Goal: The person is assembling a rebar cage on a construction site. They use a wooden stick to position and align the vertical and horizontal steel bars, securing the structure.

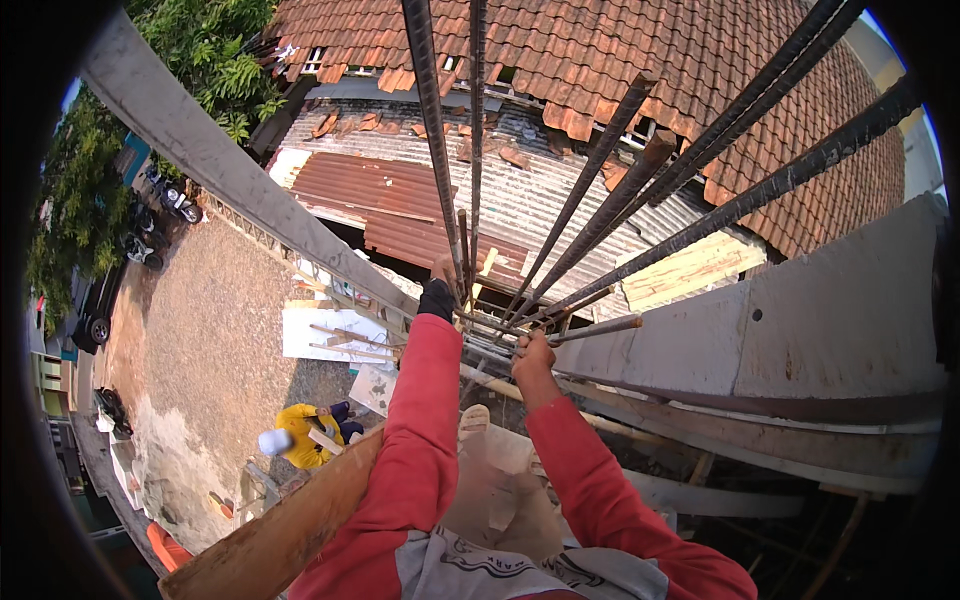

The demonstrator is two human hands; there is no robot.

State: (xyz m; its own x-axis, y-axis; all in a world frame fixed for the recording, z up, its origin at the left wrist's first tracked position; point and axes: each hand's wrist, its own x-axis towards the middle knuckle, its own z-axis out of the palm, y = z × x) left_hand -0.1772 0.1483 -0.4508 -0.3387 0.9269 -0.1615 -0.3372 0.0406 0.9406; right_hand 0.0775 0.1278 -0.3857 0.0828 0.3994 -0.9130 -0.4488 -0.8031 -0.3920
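Note:
Tall ribbed steel rebars (pixel 432 120) rise from a column in front of me, fanning outward in the view. My left hand (pixel 443 269), with a dark band at the wrist, is closed around the upright bars on the left side. Low among the bars, thin steel stirrups (pixel 490 322) lie crosswise. My right hand (pixel 535 353) is closed in a fist at the right edge of these stirrups, and its fingertips are partly hidden. A short rebar end (pixel 605 328) sticks out just beside it.
Grey concrete beams (pixel 690 340) run away on the right and left. A wooden plank (pixel 275 520) slants by my left arm. Far below, a person in yellow (pixel 300 437) crouches on the gravel ground (pixel 225 310). Tiled roof (pixel 640 50) and corrugated sheets (pixel 375 190) lie ahead.

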